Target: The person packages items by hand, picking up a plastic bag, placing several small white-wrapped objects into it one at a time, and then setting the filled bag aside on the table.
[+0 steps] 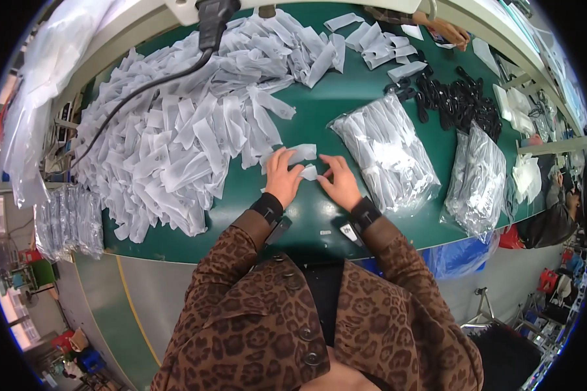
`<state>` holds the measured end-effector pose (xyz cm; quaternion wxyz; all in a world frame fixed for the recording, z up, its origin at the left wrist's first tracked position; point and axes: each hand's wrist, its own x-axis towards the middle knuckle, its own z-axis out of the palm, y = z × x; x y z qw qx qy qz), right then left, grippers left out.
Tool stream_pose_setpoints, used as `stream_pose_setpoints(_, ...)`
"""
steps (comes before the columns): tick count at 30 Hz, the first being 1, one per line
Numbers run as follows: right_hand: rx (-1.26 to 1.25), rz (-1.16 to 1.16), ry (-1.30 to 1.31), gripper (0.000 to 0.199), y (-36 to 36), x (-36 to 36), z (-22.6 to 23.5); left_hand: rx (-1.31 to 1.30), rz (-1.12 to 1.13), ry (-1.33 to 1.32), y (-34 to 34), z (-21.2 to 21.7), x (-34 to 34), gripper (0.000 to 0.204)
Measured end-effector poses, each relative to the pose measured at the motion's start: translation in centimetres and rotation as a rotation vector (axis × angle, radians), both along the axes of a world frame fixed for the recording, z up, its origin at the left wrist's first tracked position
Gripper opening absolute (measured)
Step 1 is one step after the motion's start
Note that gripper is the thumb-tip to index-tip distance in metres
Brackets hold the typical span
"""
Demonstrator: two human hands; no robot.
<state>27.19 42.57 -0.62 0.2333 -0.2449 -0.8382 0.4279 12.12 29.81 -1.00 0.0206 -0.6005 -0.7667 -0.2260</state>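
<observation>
In front of me over the green table, my left hand (pixel 282 180) is closed on a frosted white plastic pouch (pixel 303 154). A short white flap (pixel 308 173) shows by its thumb. My right hand (pixel 340 185) is just right of the pouch, with its thumb and forefinger apart and curved toward it; I see nothing held there. To the left and beyond lies a big heap of similar frosted white pouches (pixel 176 140), reaching close to my left hand. What is inside the held pouch is too small to tell.
Right of my hands lies a large clear bag packed with white pouches (pixel 391 156), with a second packed bag (pixel 477 179) beyond. Coiled black cables (pixel 460 98) lie at the far right. Another person's hand (pixel 451 32) is at the back. A black cord (pixel 150 81) hangs over the heap.
</observation>
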Motion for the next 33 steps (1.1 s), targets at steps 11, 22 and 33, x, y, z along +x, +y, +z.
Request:
stream_pose_setpoints(11,0.136,-0.130,-0.005,0.020,0.8,-4.8,-2.6,0.161,0.184,-0.710,-7.0,0.8,0.4,0.022)
stream_pose_setpoints(22,0.250,0.129,-0.005,0.016,1.4,-4.5,6.6,0.114,0.033,-0.139,-11.5,2.3,0.4,0.044)
stream_pose_setpoints(33,0.395,0.190,-0.297,0.030,-2.5,-1.5,0.6,-0.411,-0.050,-0.383,-11.0,-0.4,1.3,0.030)
